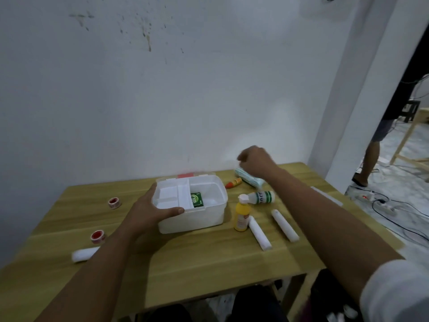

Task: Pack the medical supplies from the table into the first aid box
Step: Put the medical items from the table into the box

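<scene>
The white first aid box (210, 218) stands open in the middle of the table, with a green packet (196, 199) lying inside. My left hand (148, 210) grips the box's left front rim, thumb over the edge. My right hand (255, 160) hovers above a pack of face masks (251, 180) at the back, its fingers curled down; whether it touches the pack is unclear. Around the box lie a small orange tube (233, 183), a white bottle with green bands (261, 198), an upright yellow bottle (242, 214) and two white gauze rolls (260, 233) (285, 225).
Two red tape rolls (114, 202) (98, 236) and another white roll (83, 254) lie on the left of the wooden table (209, 256). A white wall rises right behind it. At the right a person (376, 145) stands on the floor near cables and a power strip (371, 196).
</scene>
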Available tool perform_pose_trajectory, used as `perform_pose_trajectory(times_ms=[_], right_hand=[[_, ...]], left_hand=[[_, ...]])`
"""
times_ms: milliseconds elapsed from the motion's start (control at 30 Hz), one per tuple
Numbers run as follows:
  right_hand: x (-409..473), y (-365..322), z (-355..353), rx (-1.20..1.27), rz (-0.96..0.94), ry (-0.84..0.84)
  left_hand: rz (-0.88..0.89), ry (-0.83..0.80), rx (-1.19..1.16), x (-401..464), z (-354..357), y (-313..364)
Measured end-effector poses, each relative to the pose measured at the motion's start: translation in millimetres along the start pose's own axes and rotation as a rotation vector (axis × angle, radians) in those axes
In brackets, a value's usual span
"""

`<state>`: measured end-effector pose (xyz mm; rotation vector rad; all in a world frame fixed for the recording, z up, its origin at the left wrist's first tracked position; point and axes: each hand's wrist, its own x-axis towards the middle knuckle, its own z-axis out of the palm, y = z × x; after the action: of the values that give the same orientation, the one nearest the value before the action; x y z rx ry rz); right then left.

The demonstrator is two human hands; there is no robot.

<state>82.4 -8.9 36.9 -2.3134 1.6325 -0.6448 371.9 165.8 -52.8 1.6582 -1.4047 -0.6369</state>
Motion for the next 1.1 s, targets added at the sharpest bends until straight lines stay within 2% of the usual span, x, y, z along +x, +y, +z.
perform_pose_trajectory(times_ms=[67, 167, 300, 333, 433, 567, 667, 833, 933, 1100], right_hand=[[-2.8, 59.0, -20.7, -0.163, 0.16, -0.007], [-22.8, 142.1, -40.2, -0.372, 0.377, -0.18], [-55.3, 204.3, -39.3, -0.476, 0.569, -0.378], [-59.5, 213.7, -36.5, -0.505, 0.585, -0.39], [-64.6, 222.5, -33.0, -0.507, 0.552, -0.273], [-43.2, 186.0, -50.9, -0.346, 0.44, -0.085], [-20.0, 126.7, -68.3, -0.213, 0.28, -0.048], [-7.1, 16.4, -60.1, -0.044, 0.009, -0.195], [-10.8, -27.4, -31.5, -0.124, -0.097, -0.357], [-16.5, -66.3, 22.0, -0.215, -0.163, -0.457]], left_hand=[[0.005, -0.015, -0.001, -0.6, -0.6, 3.0], [0.014, -0.024, -0.005, -0.3, -1.2, 4.3], [0.024, -0.028, -0.017, -1.2, -1.1, 8.6], [0.028, -0.028, -0.018, -2.3, -1.1, 10.3], [0.026, -0.023, -0.019, -3.6, -1.1, 11.0], [0.021, -0.025, -0.017, -5.7, -2.3, 13.5], [0.02, -0.029, -0.012, -6.2, -1.6, 15.0], [0.012, -0.034, -0.018, -4.4, -1.7, 13.6], [0.012, -0.032, -0.019, -4.0, -1.9, 13.4], [-0.008, -0.047, 0.016, -0.6, -2.7, 9.6]])
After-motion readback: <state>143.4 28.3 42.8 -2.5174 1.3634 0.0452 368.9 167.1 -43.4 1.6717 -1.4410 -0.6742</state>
